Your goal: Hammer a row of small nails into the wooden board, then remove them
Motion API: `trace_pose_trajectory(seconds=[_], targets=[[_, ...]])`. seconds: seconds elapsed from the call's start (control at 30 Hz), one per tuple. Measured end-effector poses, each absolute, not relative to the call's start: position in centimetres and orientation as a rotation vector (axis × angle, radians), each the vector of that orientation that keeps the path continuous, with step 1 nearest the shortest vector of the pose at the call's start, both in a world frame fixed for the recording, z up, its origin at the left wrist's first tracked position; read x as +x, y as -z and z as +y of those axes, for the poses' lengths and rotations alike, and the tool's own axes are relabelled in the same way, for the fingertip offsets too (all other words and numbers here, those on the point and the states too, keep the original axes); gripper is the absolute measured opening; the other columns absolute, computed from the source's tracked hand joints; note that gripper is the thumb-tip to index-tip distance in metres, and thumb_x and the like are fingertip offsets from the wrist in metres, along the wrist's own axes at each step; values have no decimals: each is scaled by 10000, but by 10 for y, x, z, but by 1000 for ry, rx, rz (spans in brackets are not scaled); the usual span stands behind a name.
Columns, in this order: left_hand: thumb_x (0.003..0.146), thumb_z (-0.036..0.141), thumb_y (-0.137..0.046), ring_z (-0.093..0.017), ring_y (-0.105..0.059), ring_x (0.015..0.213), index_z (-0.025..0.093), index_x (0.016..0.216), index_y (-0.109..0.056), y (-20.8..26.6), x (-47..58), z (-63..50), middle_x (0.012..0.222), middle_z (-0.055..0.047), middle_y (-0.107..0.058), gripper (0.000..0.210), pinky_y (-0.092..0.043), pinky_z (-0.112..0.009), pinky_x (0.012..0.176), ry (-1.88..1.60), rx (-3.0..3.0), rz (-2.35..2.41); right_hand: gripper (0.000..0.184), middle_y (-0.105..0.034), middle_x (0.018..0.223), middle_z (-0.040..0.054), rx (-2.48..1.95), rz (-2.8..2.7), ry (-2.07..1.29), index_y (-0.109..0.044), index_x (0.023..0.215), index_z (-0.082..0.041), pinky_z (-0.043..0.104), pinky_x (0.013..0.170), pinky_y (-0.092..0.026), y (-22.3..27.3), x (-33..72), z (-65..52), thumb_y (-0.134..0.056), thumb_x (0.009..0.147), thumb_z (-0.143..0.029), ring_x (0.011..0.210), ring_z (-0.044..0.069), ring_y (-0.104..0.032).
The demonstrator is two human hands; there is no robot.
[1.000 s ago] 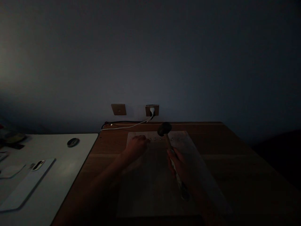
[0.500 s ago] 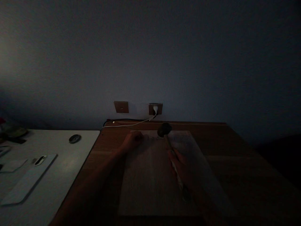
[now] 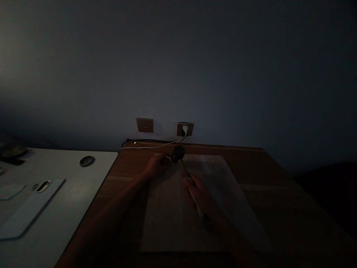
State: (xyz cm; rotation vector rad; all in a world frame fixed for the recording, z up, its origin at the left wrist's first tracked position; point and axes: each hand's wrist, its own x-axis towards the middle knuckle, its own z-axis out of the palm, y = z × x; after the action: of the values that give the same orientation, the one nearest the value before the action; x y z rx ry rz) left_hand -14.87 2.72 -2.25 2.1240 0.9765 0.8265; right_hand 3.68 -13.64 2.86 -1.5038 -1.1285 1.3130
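My right hand [image 3: 199, 191] is wrapped round the handle of a mallet [image 3: 177, 153] with a dark, rounded head. The mallet lies slanted over the far part of a pale wooden board [image 3: 167, 216], its head close to my left fingertips. At the board's far left corner, my left hand [image 3: 156, 166] has its fingers drawn together. Whatever they may pinch is too dark and small to name. Whether the mallet head touches anything cannot be made out.
The board lies on a brown wooden table [image 3: 267, 193] against the wall. A white cable [image 3: 147, 148] runs along the back edge to a wall socket [image 3: 185, 129]. On a white table [image 3: 80, 190] at left are a round dark object [image 3: 87, 161] and a pale flat panel [image 3: 33, 212].
The mallet in my right hand has moved left, its head now close to my left fingers. My left hand stays near the same corner. The view has shifted slightly.
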Motion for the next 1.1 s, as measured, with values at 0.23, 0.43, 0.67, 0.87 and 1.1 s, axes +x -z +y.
trace_pose_trajectory(seconds=[0.23,0.43,0.67,0.87,1.1], targets=[[772,108,-675,-158,-718,797,189,1206,-646,28,-151,30,921,-17,-769,442,-535,-227,718,-853,2095,982,442,-482,642,-101,-1455,-1134,-1295,-526,1063,-232,192,286,-312,-29,25,-126,-537,869,-629,352,61,-381],[757,169,-728,-158,-708,750,208,1277,-603,31,-150,32,891,-4,-770,536,-533,-231,685,-895,2058,1021,376,-471,637,-95,-1474,-1189,-1294,-521,990,-235,186,310,-315,-18,21,-128,-526,884,-596,375,63,-390],[729,104,-691,-167,-706,752,190,1237,-632,23,-150,28,870,-8,-762,519,-515,-232,687,-897,2068,1017,371,-454,633,-92,-1505,-1235,-1257,-516,948,-237,197,317,-319,-6,22,-127,-503,898,-604,378,69,-388],[731,111,-701,-175,-708,761,190,1262,-624,27,-151,31,884,-13,-764,543,-515,-238,691,-868,2087,1023,356,-461,617,-90,-1523,-1250,-1229,-524,955,-237,202,339,-340,-9,20,-131,-488,915,-589,396,82,-416],[749,134,-688,-186,-716,801,179,1220,-652,28,-152,31,928,-31,-773,474,-526,-257,721,-875,2088,1030,388,-461,613,-93,-1524,-1228,-1235,-552,1053,-219,187,325,-333,-11,21,-133,-496,916,-578,391,74,-414]])
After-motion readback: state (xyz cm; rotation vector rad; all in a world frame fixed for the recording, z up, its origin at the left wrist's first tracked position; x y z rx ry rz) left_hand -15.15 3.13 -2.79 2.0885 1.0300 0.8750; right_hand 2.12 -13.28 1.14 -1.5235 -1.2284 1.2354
